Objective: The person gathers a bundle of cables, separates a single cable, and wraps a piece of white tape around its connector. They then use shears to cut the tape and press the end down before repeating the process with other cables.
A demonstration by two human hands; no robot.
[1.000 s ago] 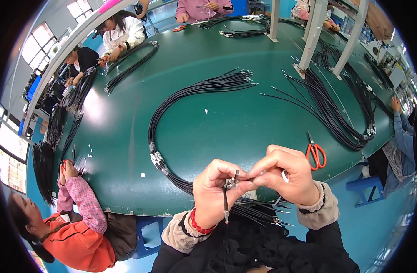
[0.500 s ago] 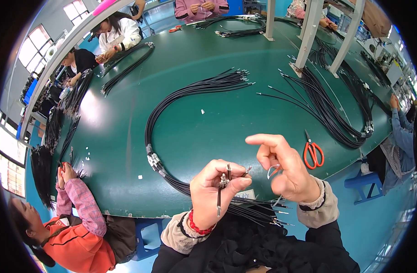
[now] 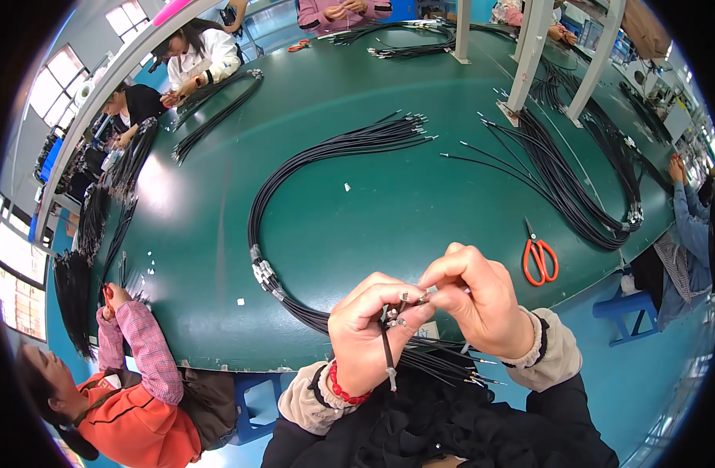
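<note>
Two hands meet near the lower middle of the view, above the near edge of the green table [image 3: 420,210]. The left hand [image 3: 369,331] is closed around a short black wire [image 3: 387,349], whose long axis runs almost vertical, with one metal end hanging down below the fist and the other end up at the fingertips. The right hand [image 3: 478,300] pinches the small metal terminal [image 3: 410,298] at that upper end, so the wire lies just to the left of it, touching. Both hands are equally close. A long black cable bundle [image 3: 295,179] curves across the table behind them, and orange scissors [image 3: 539,256] lie to the right, well apart.
</note>
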